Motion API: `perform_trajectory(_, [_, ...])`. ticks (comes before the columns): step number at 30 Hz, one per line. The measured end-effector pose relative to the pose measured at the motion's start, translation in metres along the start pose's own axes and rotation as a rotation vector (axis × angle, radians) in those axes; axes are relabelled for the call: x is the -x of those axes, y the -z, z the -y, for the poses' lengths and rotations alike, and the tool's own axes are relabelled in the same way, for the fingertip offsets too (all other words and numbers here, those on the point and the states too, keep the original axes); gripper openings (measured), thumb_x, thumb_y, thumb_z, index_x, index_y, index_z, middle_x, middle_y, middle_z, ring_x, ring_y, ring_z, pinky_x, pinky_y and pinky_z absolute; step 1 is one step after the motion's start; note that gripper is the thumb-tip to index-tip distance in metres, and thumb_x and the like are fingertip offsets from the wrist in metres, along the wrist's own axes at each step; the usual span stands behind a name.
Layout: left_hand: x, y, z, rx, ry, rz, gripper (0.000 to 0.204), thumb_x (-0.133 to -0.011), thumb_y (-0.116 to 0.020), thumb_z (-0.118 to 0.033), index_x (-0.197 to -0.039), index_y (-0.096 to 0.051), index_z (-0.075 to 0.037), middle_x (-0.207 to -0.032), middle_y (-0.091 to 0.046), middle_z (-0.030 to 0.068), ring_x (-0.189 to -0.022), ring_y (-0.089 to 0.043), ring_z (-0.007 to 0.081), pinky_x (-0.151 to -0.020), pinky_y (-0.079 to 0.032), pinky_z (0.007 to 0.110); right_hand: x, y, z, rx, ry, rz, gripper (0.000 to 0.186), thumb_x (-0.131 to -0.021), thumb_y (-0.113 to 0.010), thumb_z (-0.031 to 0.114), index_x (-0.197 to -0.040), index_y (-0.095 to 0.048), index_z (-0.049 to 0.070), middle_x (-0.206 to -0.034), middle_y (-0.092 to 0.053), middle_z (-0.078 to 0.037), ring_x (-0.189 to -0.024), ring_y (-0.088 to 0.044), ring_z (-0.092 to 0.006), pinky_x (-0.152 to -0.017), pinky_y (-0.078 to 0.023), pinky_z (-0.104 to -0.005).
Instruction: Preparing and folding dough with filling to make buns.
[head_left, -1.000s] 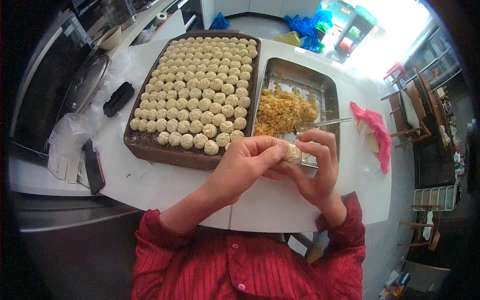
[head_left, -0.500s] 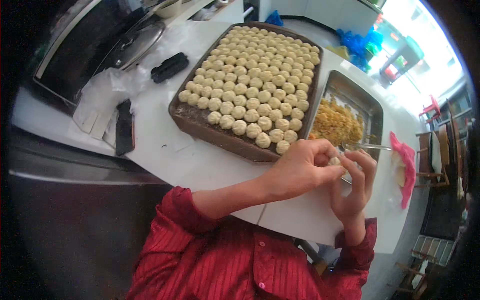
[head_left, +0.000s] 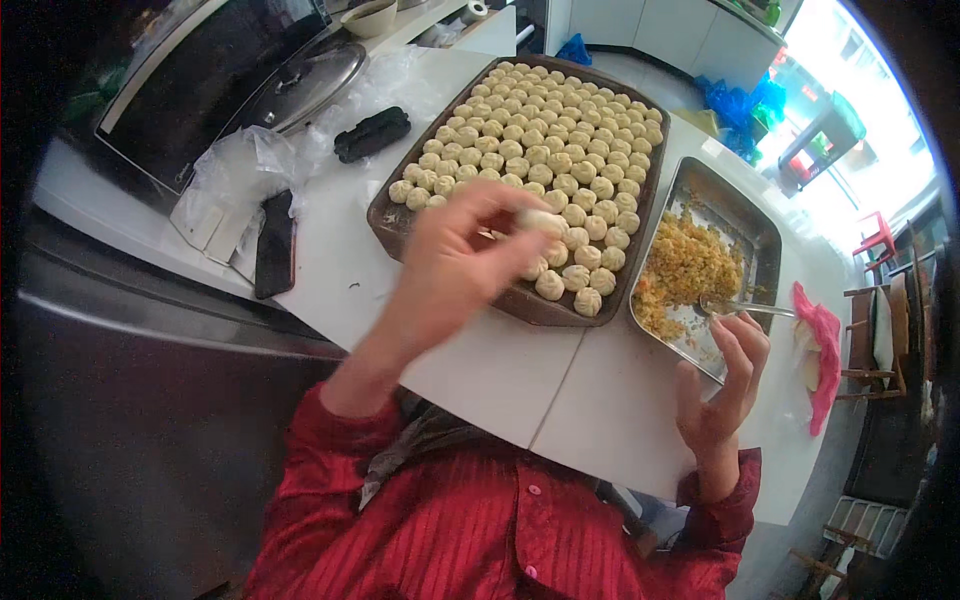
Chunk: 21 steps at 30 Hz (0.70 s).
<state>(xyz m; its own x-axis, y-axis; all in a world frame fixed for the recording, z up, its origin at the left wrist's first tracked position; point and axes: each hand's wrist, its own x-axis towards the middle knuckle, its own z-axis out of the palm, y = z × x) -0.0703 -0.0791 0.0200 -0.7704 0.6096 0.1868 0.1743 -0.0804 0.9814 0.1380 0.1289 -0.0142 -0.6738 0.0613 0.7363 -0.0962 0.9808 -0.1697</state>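
Observation:
Over the front part of a dark baking tray (head_left: 388, 222), my left hand (head_left: 455, 265) is closed on a small pleated dumpling (head_left: 541, 221), pinched between thumb and fingers and slightly blurred. Rows of pale round dumplings (head_left: 560, 165) fill most of that tray, and my hand hides some of them. To the right, my right hand (head_left: 725, 385) is open, thumb apart from curved fingers, with nothing in it. It is by the near corner of a metal pan (head_left: 772, 265) of crumbly yellow-orange filling (head_left: 690, 265). A metal spoon (head_left: 760, 308) lies in the filling, its handle over the pan's right rim.
A pink cloth or bag (head_left: 822, 355) lies at the table's right edge. At the left are a black object (head_left: 372, 134), a dark phone (head_left: 276, 245), crumpled clear plastic (head_left: 235, 170) and a glass pot lid (head_left: 310, 85). Chairs (head_left: 880, 335) stand beyond, on the right.
My hands have parted. The left one has moved left over the baking tray with the dumpling, while the right has stayed near the pan and opened. The view has shifted slightly.

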Motion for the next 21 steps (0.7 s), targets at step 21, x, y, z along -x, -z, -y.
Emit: perform_trajectory(21, [-0.013,0.085,0.040,-0.941,0.099,-0.124,0.021,-0.084,-0.074,-0.018,-0.091,-0.066,0.000,-0.081,-0.070,0.0085,-0.074,-0.066,0.0159,-0.069,-0.052,0.031,0.003,-0.003,-0.001,0.002,-0.021,0.006,0.040,-0.088,-0.067,0.018,-0.122,-0.054,0.001,-0.110,-0.060,-0.020,-0.102,-0.057,-0.0359,-0.098,-0.042,-0.0558])
